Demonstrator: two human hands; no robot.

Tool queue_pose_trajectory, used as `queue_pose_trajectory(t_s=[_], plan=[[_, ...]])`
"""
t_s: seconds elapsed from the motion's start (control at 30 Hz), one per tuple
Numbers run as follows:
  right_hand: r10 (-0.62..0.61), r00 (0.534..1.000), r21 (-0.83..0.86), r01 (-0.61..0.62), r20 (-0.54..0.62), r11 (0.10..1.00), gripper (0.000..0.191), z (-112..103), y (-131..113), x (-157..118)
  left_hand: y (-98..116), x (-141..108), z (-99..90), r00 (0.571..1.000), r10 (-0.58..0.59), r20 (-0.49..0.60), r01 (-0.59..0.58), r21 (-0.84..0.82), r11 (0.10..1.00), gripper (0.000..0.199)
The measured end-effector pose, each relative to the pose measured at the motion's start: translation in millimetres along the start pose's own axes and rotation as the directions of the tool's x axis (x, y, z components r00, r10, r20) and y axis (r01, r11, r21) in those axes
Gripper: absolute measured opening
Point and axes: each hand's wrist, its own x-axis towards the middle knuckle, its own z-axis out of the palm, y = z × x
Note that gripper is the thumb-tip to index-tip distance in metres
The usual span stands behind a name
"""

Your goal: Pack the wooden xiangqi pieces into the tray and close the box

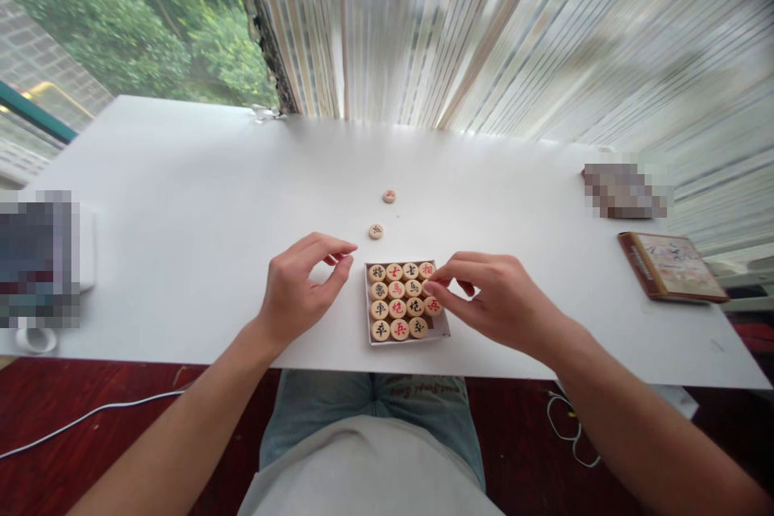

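An open shallow box (368, 344) near the table's front edge holds rows of round wooden pieces with red or black characters; its front right corner has a gap. My right hand (484, 290) reaches over the box's right side, thumb and forefinger nearly together at the right column of pieces; its fingers partly cover a piece there. My left hand (305, 282) hovers left of the box, thumb and forefinger apart with nothing between them. Beyond the box lie two loose pieces, a black-marked one (376, 231) and, farther back, a red-marked one (389, 197).
The white table (181, 218) meets a striped curtain (399, 24) and a window at the back. On the right lie a flat brown box (677, 266) and a blurred object (626, 189). Another blurred object (36, 250) and a white ring (36, 339) are at the left.
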Motion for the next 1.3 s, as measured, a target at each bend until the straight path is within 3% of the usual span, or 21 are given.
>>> queue_pose_trajectory(t_s=[0.13, 0.27, 0.37, 0.47, 0.63, 0.77, 1.13, 1.3], plan=[[0.067, 0.997, 0.005, -0.066, -0.036, 0.998, 0.023, -9, 16, 26, -15, 23, 1.5, 0.987, -0.131, 0.087, 0.134, -0.019, 0.991, 0.015], [0.162, 0.983, 0.047, -0.158, -0.084, 0.986, 0.026, -23, 37, 63, -36, 65, 1.3, 0.976, -0.166, 0.140, 0.169, -0.014, 0.985, 0.018], [0.248, 0.953, 0.131, -0.227, -0.174, 0.965, 0.027, -31, 52, 95, -50, 101, 5.7, 0.971, -0.185, 0.154, 0.186, 0.011, 0.982, 0.017], [0.340, 0.908, 0.274, -0.272, -0.245, 0.922, 0.026, -23, 69, 123, -62, 120, 22.7, 0.966, -0.211, 0.147, 0.210, 0.021, 0.977, 0.014], [0.393, 0.870, 0.349, -0.283, -0.299, 0.893, 0.030, 27, 99, 144, -76, 107, 58.7, 0.942, -0.322, 0.091, 0.321, 0.021, 0.947, 0.013], [0.356, 0.864, 0.327, -0.242, -0.355, 0.913, 0.027, 54, 106, 141, -74, 95, 64.0, 0.954, -0.293, 0.068, 0.295, -0.015, 0.955, 0.018], [0.182, 0.902, 0.210, -0.105, -0.391, 0.972, 0.019, 58, 101, 137, -68, 95, 63.1, 0.961, -0.216, 0.175, 0.214, 0.032, 0.976, 0.018], [0.157, 0.904, 0.176, -0.093, -0.397, 0.980, 0.018, 58, 100, 136, -68, 91, 51.9, 0.961, -0.187, 0.205, 0.191, 0.003, 0.982, 0.018]])
